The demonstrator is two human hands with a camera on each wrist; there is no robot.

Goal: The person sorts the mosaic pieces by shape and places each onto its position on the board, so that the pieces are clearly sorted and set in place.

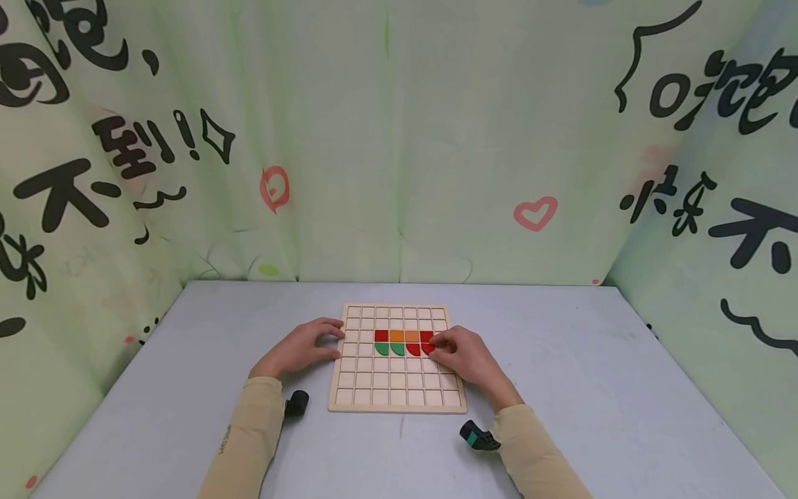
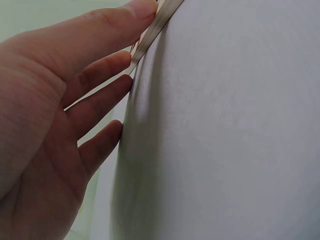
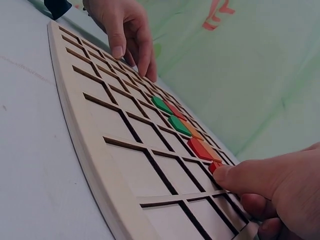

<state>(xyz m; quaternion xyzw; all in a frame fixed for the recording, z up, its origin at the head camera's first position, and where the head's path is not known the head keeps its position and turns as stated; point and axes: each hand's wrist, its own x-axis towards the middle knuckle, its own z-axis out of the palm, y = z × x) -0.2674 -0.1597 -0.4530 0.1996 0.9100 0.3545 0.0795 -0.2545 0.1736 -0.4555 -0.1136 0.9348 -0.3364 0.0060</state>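
Note:
A square wooden grid board (image 1: pixel 399 409) lies on the table. One row of its cells holds a red square (image 1: pixel 382 336), two orange squares and another red square. In the row just below are two green quarter-round pieces (image 1: pixel 397 349) and a red quarter-round piece (image 1: pixel 413 349). My right hand (image 1: pixel 466 355) pinches a second red quarter-round piece (image 3: pixel 215 166) at the right end of this row, its thumb and fingers partly covering it. On the opposite side, my left hand (image 1: pixel 303 344) touches the board's left edge with loosely bent, spread fingers.
The board sits near the middle of a white table (image 1: pixel 206 388). A light green curtain (image 1: pixel 461 138) with black lettering and red marks hangs behind and at both sides. Black wrist devices (image 1: pixel 296 404) stick out from both sleeves.

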